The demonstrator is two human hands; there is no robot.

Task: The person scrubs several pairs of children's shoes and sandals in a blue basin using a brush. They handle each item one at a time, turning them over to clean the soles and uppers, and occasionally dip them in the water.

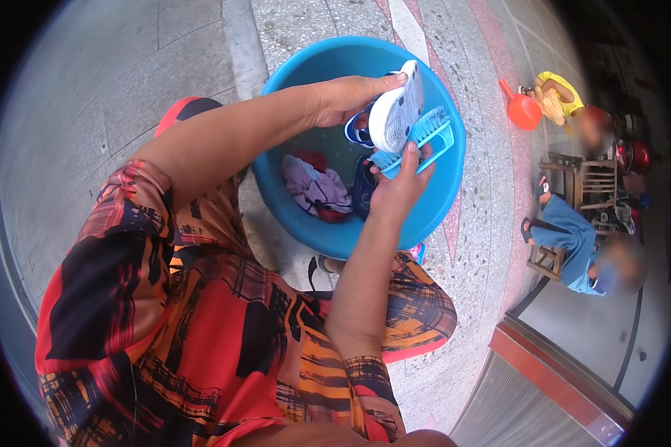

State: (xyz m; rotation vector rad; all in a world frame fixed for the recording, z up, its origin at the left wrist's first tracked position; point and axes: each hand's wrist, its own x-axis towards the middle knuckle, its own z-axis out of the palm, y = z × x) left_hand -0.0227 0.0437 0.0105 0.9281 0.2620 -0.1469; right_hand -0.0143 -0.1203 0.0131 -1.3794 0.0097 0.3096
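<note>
My left hand [358, 99] grips a sandal with a white sole [397, 112] and dark blue straps, tilted so its underside shows above the basin. Close to its lower end, my right hand [400, 181] holds a light blue scrubbing brush [439, 137] with blue bristles facing the sole. Under both hands stands a round blue plastic basin [453, 195] with water in it. A second dark blue shoe [363, 187] lies inside, partly hidden by my right hand. Beside it are a wet, pale pink cloth [313, 181] and something red.
A red plastic dipper [523, 112] is on the speckled floor at the right. Beyond it are a person in yellow [559, 95], a person in blue [570, 223] on a wooden chair, and another wooden chair [598, 179]. A red-edged ribbed panel [537, 385] stands at lower right.
</note>
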